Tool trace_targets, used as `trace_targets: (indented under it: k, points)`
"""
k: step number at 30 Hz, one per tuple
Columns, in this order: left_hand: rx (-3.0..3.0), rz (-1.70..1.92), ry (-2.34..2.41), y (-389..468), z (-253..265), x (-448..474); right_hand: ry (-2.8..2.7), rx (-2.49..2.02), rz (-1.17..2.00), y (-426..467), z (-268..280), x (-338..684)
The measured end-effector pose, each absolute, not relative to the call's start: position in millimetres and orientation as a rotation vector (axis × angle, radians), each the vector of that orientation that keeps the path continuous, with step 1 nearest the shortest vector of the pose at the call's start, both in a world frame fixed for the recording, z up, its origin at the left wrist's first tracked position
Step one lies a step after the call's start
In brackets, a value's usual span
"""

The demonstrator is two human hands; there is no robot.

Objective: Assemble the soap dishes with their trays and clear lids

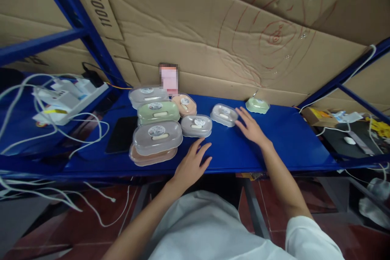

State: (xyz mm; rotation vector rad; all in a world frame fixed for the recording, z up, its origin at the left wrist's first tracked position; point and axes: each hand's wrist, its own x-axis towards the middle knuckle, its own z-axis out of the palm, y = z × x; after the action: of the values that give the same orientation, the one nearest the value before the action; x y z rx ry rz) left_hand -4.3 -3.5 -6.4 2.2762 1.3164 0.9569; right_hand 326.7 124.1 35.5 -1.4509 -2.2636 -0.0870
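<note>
My left hand (193, 162) hovers with spread fingers near the shelf's front edge, just below a small grey lidded container (196, 126). Beside another small grey container (224, 115), my right hand (249, 126) is open, its fingertips at the right end; whether they touch it I cannot tell. To the left stand larger lidded containers: a grey one (157, 137) on top of a pinkish one (154, 156), a green one (158, 112) behind them, and another grey one (148, 95) at the back. A small peach container (185, 105) sits beside the green one. A small green container (257, 105) is at the back right.
A cardboard sheet (195, 36) closes off the back of the blue shelf (237, 150). At left lie a dark flat object (122, 134), a white power strip (73, 101) and loose white cables. An open cardboard box (319, 118) stands at right. Blue frame posts flank both sides.
</note>
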Motion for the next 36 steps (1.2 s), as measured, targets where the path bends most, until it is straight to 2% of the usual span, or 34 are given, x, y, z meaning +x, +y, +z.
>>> trace_targets:
  k: [4, 7, 11, 19, 30, 36]
  points:
    - [2.342, 1.037, 1.410, -3.3, -5.0, -0.7, -2.005, -1.791, -0.305, 181.0, 38.2, 378.3]
    - [2.384, 1.016, 1.469, -3.1, -5.2, 1.8, -1.909, -2.007, -0.302, 191.9, 26.6, 412.7]
    - [2.409, 1.005, 1.502, -3.6, -4.0, 3.1, -2.005, -1.886, -0.278, 180.3, 17.6, 412.2]
    - [2.430, 0.967, 1.597, -2.0, -3.7, 6.2, -2.182, -1.506, 0.002, 174.7, 22.6, 375.7]
    - [2.624, 0.736, 1.882, 32.6, 16.5, 38.3, -2.172, -1.517, 0.008, 181.5, 1.5, 378.7]
    - [2.850, 0.625, 1.621, 70.8, 34.6, 84.3, -2.060, -1.514, -0.013, 194.7, -16.1, 390.5]
